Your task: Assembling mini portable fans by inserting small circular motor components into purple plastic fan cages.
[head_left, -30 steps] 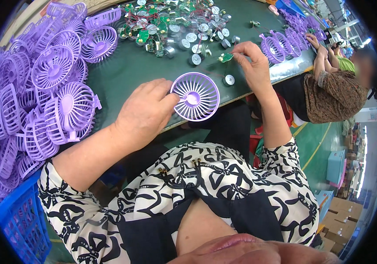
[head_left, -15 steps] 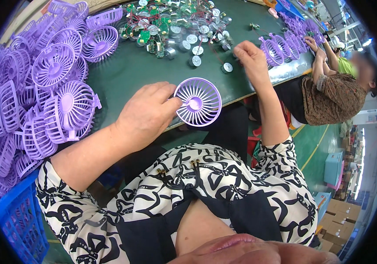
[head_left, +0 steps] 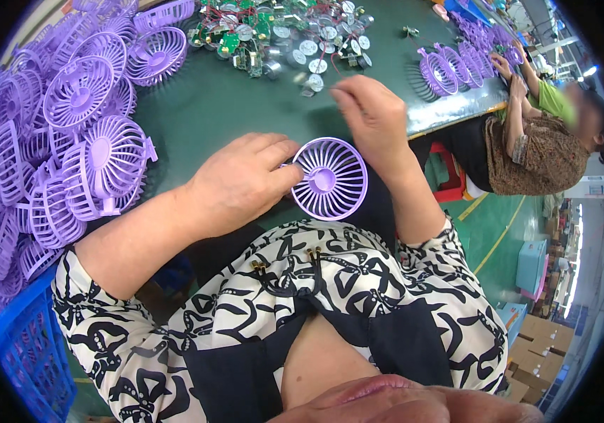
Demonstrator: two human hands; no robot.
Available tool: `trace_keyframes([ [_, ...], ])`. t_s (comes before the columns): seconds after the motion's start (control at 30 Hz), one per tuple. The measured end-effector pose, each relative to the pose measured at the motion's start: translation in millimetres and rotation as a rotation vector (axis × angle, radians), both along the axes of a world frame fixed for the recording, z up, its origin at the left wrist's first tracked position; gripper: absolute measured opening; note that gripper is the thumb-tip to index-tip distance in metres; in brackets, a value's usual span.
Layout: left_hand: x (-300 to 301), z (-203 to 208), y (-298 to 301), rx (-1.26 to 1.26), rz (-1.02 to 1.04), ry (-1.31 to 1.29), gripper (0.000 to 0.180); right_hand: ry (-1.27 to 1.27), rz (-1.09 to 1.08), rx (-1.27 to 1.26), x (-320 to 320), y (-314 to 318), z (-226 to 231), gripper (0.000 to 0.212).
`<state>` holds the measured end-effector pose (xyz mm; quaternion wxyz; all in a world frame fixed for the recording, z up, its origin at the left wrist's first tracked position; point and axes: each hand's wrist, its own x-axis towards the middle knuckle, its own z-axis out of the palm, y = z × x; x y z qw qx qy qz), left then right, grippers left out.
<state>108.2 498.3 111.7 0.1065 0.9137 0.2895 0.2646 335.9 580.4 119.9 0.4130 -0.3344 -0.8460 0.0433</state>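
Note:
My left hand is closed on the rim of a purple fan cover, a round, slatted, bowl-like shell with a disc at its centre. The cover is held over the table's near edge, its hollow side facing up. To the right of it my right hand is raised with thumb and fingers pinched together; what they grip, if anything, is hidden. Just beyond those fingertips lie small silver motors, some blurred, with thin red wires. They belong to a heap of motors and green circuit boards.
A big pile of purple fan covers fills the left side above a blue crate. More covers stand in a row at the right on the green table. Beyond, a co-worker in a brown patterned top sits at the same table.
My right hand has moved left and nearer to the fan cover. The cover has shifted slightly right and toward me. A motor that lay apart near my right hand is gone from that spot.

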Motion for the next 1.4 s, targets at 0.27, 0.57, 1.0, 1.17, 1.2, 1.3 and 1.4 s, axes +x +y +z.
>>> trace_keyframes([
  [0.27,-5.1,0.0,-2.7,0.007,-0.064,0.043,0.029,0.17,0.167,-0.205,-5.4,9.8,7.0,0.012],
  [0.57,-0.2,-1.6,-2.6,0.043,-0.056,0.04,0.027,-0.175,-0.078,-0.208,44.1,-44.6,-7.1,0.028],
  [1.0,-0.5,-0.7,-1.8,0.08,0.091,0.012,0.028,-0.306,0.155,-0.218,20.1,-54.2,34.4,0.025],
  [1.17,-0.9,-1.1,-3.4,0.066,0.108,0.009,0.026,-0.422,0.181,-0.195,7.8,-56.8,33.6,0.027],
  [1.2,-1.3,-1.3,-3.2,0.067,0.103,0.009,0.026,-0.447,0.198,-0.194,6.6,-55.8,34.7,0.027],
  [1.3,-1.3,-2.0,-4.0,0.081,0.108,0.0,0.025,-0.47,0.246,-0.193,4.2,-52.1,37.2,0.028],
  [1.4,0.2,-5.1,-2.9,0.116,0.113,-0.001,0.013,-0.462,0.331,-0.199,6.1,-41.9,35.9,0.031],
])
